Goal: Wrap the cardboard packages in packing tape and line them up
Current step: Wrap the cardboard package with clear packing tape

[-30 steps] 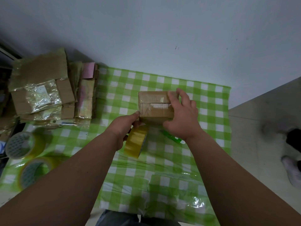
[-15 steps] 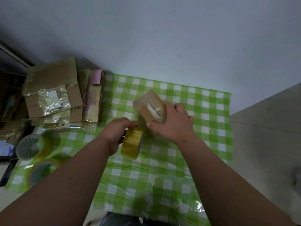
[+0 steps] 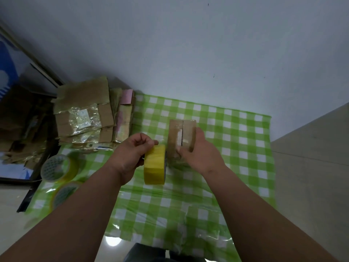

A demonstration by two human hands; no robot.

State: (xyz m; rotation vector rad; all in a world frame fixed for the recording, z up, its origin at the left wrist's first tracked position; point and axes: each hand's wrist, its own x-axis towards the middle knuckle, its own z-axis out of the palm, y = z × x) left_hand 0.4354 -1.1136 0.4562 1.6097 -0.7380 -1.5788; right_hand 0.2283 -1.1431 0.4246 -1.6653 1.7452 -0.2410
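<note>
Cardboard package (image 3: pixel 181 138), a small brown box with a slit down its upper face and old clear tape on it, sits in our right hand (image 3: pixel 200 155); the fingers curl round its near right side and the thumb lies on the top face. We hold it lifted and tipped, we judge, so a bare side turns toward the roll and the tape can run round it. Our left hand (image 3: pixel 130 157) grips the yellow roll of packing tape (image 3: pixel 155 164) on edge, fingers bent over its rim, the roll just beside the box's left face and seemingly touching it. Held upright like that, the roll can unwind straight onto the cardboard. Whether a strip already joins the two, we cannot tell.

Both hands work above the middle of the green-and-white checked plastic cloth (image 3: pixel 236 144), nearer its far edge than its near one. Along the cloth's left edge lie two more tape rolls with clear yellowish film (image 3: pixel 58 168), blurred. At the far left corner a stack of flattened brown cardboard pieces under crinkled clear tape (image 3: pixel 83 118) leans out past the cloth, well apart from the box, likely the packages already done or waiting.
</note>
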